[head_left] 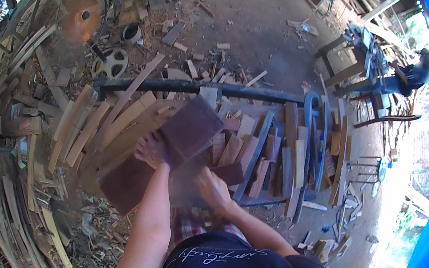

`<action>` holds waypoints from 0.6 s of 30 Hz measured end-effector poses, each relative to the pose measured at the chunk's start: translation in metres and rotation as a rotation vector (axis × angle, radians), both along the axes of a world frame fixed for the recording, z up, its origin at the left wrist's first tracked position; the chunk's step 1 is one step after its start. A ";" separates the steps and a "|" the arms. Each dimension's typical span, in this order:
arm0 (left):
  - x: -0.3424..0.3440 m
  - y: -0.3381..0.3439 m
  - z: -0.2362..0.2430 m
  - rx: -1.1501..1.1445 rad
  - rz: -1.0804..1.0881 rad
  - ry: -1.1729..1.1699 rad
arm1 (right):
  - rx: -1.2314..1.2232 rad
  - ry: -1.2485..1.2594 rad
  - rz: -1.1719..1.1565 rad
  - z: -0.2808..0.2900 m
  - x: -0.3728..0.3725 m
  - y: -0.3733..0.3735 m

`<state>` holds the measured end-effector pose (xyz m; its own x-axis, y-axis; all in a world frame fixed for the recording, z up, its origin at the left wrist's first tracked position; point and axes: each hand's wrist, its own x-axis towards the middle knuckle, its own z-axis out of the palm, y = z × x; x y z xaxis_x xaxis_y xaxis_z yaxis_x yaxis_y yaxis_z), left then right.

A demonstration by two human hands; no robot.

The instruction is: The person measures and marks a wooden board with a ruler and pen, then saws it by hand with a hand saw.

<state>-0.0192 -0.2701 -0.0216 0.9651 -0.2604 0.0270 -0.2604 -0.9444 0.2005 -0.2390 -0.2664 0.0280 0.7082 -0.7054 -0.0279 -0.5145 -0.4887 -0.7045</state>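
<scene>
My left hand (pixel 151 150) lies on dark reddish-brown wood, its fingers spread. One squarish dark panel (pixel 192 125) reaches up and right of this hand. A second dark panel (pixel 126 183) extends to the lower left; whether the two are joined is hidden around my hand. My right hand (pixel 216 193) is smeared by motion, its fingers drawn in. Close beside its fingertips is a small dark wooden block (pixel 229 174). I cannot tell whether the right hand grips that block or only passes near it.
Many wood offcuts (pixel 247 152) lie side by side on the right of the workbench. A dark metal bar (pixel 166 85) runs along its far edge. A spoked wheel (pixel 111 63) stands beyond at left. Long boards (pixel 5 204) pile up at left. A person (pixel 412 73) sits at far right.
</scene>
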 end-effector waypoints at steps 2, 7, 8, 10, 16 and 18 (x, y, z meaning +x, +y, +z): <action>0.008 0.009 -0.012 -0.037 -0.001 -0.090 | 0.052 0.047 -0.044 0.023 -0.038 0.019; 0.007 0.006 -0.002 0.014 -0.001 -0.162 | 0.110 0.129 -0.094 0.051 -0.065 0.025; 0.007 0.004 -0.004 -0.006 -0.018 -0.242 | 0.091 0.042 -0.066 0.037 -0.047 0.018; 0.007 -0.001 -0.008 -0.003 -0.026 -0.283 | 0.087 -0.172 -0.033 -0.014 0.002 -0.004; 0.003 0.009 -0.007 0.007 0.005 -0.229 | 0.141 0.000 -0.016 0.015 -0.027 0.006; 0.004 0.007 -0.006 -0.003 0.018 -0.206 | 0.148 0.013 0.010 0.010 -0.077 0.024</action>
